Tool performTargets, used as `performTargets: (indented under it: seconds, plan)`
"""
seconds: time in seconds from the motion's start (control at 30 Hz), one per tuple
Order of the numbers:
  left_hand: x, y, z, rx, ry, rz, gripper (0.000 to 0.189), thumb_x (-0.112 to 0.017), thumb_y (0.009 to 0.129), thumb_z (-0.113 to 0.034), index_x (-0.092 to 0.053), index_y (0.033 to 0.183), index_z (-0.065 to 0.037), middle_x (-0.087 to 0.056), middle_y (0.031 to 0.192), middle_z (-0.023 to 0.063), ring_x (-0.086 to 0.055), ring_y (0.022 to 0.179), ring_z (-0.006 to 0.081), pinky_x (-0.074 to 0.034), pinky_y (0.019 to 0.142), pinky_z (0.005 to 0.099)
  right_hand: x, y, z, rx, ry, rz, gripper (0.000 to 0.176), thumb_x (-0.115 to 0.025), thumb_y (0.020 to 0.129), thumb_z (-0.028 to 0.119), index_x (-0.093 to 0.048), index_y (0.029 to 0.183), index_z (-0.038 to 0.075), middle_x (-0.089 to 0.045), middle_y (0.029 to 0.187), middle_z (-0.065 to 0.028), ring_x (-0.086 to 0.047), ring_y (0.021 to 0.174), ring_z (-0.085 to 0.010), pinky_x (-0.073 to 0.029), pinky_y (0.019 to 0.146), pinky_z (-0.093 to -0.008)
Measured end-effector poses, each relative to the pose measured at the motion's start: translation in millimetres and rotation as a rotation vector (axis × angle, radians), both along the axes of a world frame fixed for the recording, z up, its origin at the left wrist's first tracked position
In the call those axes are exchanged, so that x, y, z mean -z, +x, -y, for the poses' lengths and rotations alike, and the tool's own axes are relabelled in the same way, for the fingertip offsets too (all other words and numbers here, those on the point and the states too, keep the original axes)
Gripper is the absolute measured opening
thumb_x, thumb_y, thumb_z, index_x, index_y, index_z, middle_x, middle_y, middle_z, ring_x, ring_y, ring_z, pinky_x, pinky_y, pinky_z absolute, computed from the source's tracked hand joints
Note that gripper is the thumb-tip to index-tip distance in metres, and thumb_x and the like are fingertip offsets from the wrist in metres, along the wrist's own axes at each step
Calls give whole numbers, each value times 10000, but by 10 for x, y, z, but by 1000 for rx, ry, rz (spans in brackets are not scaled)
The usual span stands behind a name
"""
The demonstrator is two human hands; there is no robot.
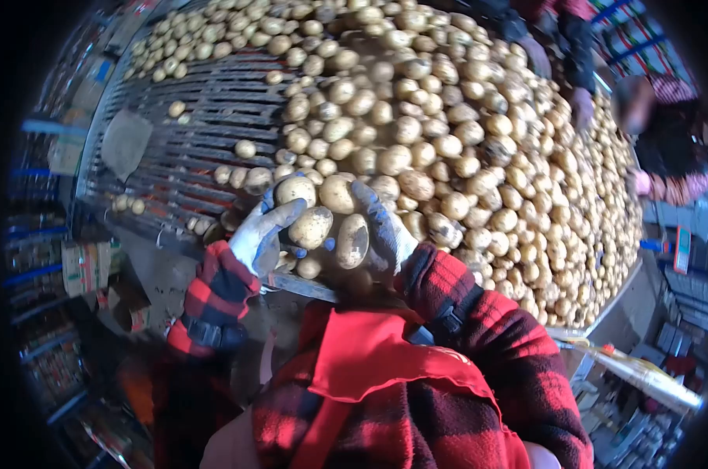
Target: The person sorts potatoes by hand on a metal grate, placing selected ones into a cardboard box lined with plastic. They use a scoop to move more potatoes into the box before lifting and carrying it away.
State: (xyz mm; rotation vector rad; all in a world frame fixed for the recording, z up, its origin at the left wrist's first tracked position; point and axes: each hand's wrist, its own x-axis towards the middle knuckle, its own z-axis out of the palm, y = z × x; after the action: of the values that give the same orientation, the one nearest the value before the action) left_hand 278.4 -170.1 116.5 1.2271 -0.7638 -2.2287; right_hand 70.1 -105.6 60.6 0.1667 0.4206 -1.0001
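Left hand point(264, 234), right hand point(385, 230) cup potatoes point(311, 227), conveyor point(190, 148) edge.

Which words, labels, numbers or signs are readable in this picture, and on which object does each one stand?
None can be read.
The cardboard boxes at the left edge carry print, but it is too blurred.
The red and blue tag at the right is too small.
The gloved left hand and right hand show no lettering.

Gloved left hand point(262, 236) and right hand point(387, 231) held 2 potatoes point(312, 227) between them at near edge of roller conveyor point(190, 156), potato heap point(479, 156) beyond.
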Motion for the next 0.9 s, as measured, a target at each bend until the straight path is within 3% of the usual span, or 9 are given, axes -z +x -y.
performTargets:
  seconds: [0.13,0.23,0.33,0.43,0.53,0.67,0.77,0.83,0.9]
  plan:
    - [-204,-525,-206,91,-228,-42,580,-666,999,-171,-430,1524,-93,-579,1380,69,-614,1238,224,-529,1033,376,-237,-495,-338,101,-229,-15,543,-587,1058,405,-484,1500,105,-690,1245,-142,-709,1037,-251,-622,889,-362]
    - [-483,-1178,-433,243,-265,-121,627,-677,1002,-193,-383,1548,-97,-561,1392,98,-629,1237,263,-552,1038,410,-253,-818,-766,357,-155,-76,493,-633,1028,429,-590,1383,90,-704,1230,-135,-728,1001,-265,-647,851,-399]
    - [-621,-1867,-781,533,-212,-261,688,-710,987,-255,-366,1579,-181,-551,1431,105,-601,1283,283,-561,1026,436,-442,-1269,-1527,613,-206,-153,499,-646,1019,432,-586,1394,108,-704,1242,-139,-733,1004,-266,-646,837,-416]
    - [-466,-2853,-1353,971,-333,-260,779,-769,934,-303,-358,1573,-135,-561,1402,99,-620,1251,260,-577,989,415,-268,-1604,-2714,1001,-233,-88,504,-622,1038,411,-560,1439,111,-691,1284,-134,-729,1026,-267,-642,833,-421]
    - [-394,-3561,-2126,1284,-207,-334,816,-791,910,-305,-347,1568,-118,-573,1363,79,-641,1178,223,-592,930,375,-539,-1606,-3731,1305,-23,-340,572,-650,1018,423,-530,1454,72,-682,1275,-140,-721,1025,-269,-649,766,-404]
    - [-134,-4227,-3254,1611,-94,-458,875,-798,914,-345,-298,1592,-108,-576,1344,76,-636,1081,179,-573,819,300,-552,-1574,-4620,1664,10,98,582,-632,1034,383,-462,1477,46,-620,1264,-220,-685,1018,-309,-643,764,-463]
    - [512,-4386,-3727,1651,-461,-443,856,-766,939,-398,-310,1598,-95,-550,1395,101,-596,1080,172,-546,811,303,-330,-1495,-5041,1784,577,-207,535,-626,1043,350,-476,1458,48,-622,1234,-196,-682,1023,-316,-615,771,-501]
    - [893,-4320,-3864,1672,-756,-342,807,-738,961,-421,-351,1585,-88,-551,1386,107,-573,1070,165,-532,816,302,774,-1285,-5683,1753,831,-352,482,-596,1059,311,-484,1457,64,-626,1236,-158,-686,1021,-293,-599,743,-442]
    - [780,-4117,-3898,1950,-275,-191,713,-643,1029,-436,-379,1555,-34,-587,1293,96,-564,987,131,-507,844,270,407,-1294,-5207,1787,1141,-867,451,-574,1049,319,-524,1419,65,-673,1153,-127,-694,930,-294,-607,796,-441]
